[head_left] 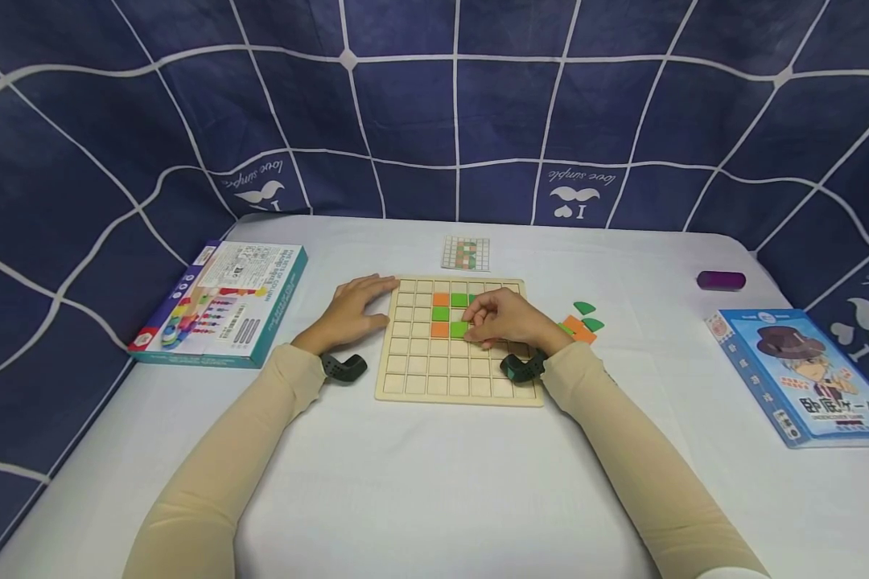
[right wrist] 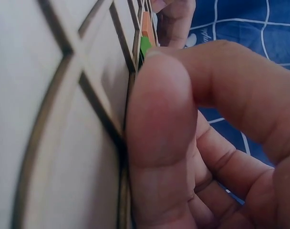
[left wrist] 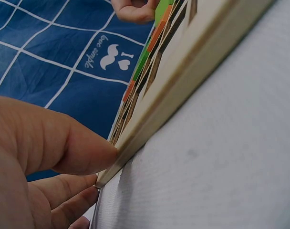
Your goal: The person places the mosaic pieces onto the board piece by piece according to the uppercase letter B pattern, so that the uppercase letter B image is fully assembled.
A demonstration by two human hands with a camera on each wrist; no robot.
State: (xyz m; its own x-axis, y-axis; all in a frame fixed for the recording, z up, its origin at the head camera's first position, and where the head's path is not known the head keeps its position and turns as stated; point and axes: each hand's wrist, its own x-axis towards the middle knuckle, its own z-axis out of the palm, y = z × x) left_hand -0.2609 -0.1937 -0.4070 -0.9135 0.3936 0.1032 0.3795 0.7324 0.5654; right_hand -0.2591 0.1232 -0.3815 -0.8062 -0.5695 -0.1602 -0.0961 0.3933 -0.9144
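Observation:
A wooden grid board (head_left: 438, 366) lies on the table with orange tiles (head_left: 440, 330) and green tiles (head_left: 441, 314) in several cells. My left hand (head_left: 351, 314) rests at the board's left edge, its thumb (left wrist: 90, 150) touching the rim and its fingers extended. Over the middle of the board, my right hand (head_left: 507, 318) pinches a green square tile (head_left: 459, 330) between thumb and index finger. That tile (left wrist: 160, 12) stands tilted above the board in the left wrist view. In the right wrist view, the thumb (right wrist: 159, 114) hides it.
Loose green pieces (head_left: 584, 307) and orange pieces (head_left: 579, 330) lie right of the board. A small pattern card (head_left: 466, 252) lies behind it. A toy box (head_left: 220, 305) is at left, with a blue game box (head_left: 814, 378) and a purple cylinder (head_left: 721, 281) at right.

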